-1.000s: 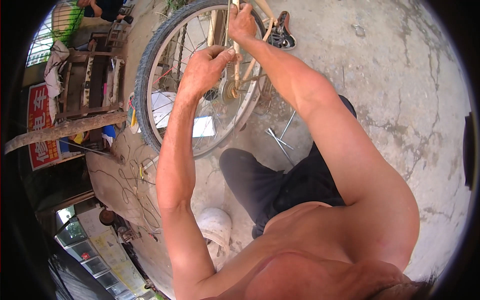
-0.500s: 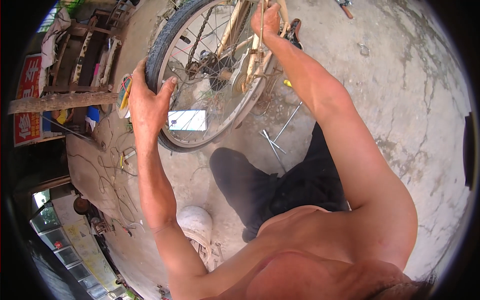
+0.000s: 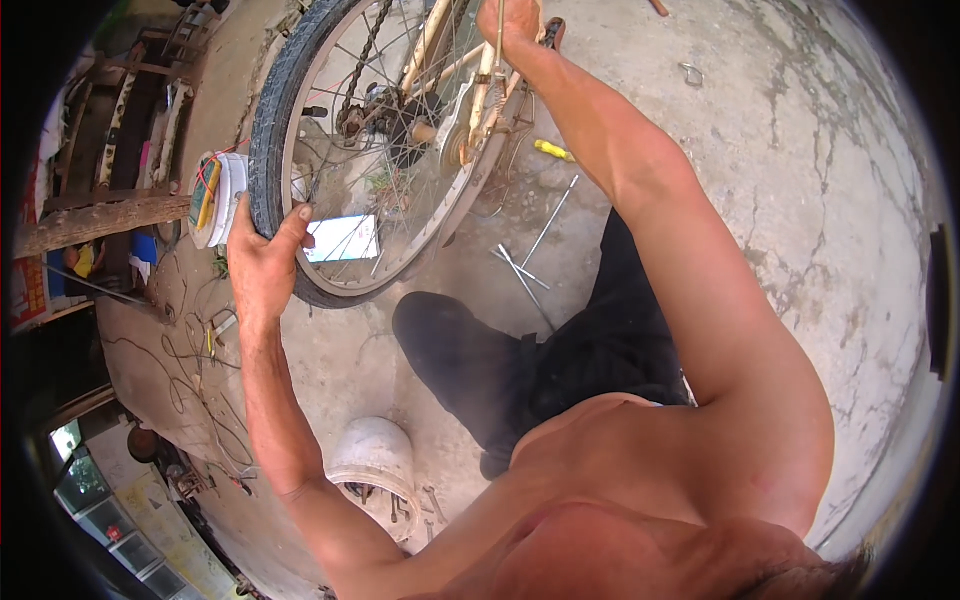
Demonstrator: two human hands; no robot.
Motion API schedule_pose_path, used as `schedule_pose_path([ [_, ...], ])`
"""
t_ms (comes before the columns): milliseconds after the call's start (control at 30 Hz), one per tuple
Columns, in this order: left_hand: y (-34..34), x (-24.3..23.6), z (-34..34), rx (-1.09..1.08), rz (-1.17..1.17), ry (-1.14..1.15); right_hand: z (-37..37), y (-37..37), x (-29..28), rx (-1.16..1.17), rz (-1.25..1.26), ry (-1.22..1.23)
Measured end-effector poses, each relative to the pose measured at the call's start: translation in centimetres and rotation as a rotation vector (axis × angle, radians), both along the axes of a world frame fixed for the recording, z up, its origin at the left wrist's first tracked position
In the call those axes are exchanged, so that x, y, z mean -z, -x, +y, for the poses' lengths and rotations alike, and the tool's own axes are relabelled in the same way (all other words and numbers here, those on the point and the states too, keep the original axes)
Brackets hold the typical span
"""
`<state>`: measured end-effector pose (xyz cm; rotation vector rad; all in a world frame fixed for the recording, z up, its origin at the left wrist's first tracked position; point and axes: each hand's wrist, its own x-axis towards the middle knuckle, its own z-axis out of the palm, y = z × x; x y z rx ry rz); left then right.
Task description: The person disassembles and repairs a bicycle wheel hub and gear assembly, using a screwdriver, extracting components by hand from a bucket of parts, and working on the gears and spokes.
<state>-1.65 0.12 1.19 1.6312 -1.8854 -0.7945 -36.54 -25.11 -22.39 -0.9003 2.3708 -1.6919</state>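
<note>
A bicycle wheel with a black tire [image 3: 266, 150] stands in front of me, its spokes and rear hub in sight. My left hand [image 3: 264, 258] grips the tire at its lower left, thumb on the rim side and fingers round the outside. At the top edge my right hand [image 3: 512, 22] is closed round part of the cream bicycle frame [image 3: 425, 48]; what exactly lies under its fingers is partly cut off. A rusty chain [image 3: 352, 95] hangs slack by the hub. Through the lower spokes shows a white flat rectangular thing [image 3: 350, 238] on the ground.
A cross-shaped metal wrench [image 3: 530, 262] and a yellow-handled tool [image 3: 553, 151] lie on the concrete. A white bucket [image 3: 375, 448] on its side holds metal tools. Left are a round white container [image 3: 222, 200], a wooden beam [image 3: 100, 225] and tangled cord [image 3: 190, 370].
The wheel and both hands have shifted left in view, along with the whole scene. My left hand has slid or turned lower along the tire. Both hands keep their hold.
</note>
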Motion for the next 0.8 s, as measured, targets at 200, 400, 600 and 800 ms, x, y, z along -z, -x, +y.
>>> schedule_pose_path([
  [200, -0.9, 1.6, 0.1, -0.061, 0.039, 0.029, 3.9, -0.8, -4.6, -0.214, -0.288, 0.093],
  [400, 1.1, 2.6, 2.5, -0.018, -0.369, 0.95, 3.8, -0.7, -4.4, -0.182, -0.271, 0.07],
  [600, 12.8, 4.6, 1.7, 0.212, -0.082, 0.461, 4.0, -0.7, -4.1, -0.181, -0.179, 0.109],
  [800, 20.1, 10.5, -9.6, 0.254, -0.693, 0.137, 4.0, -0.4, -4.2, -0.106, -0.092, 0.022],
])
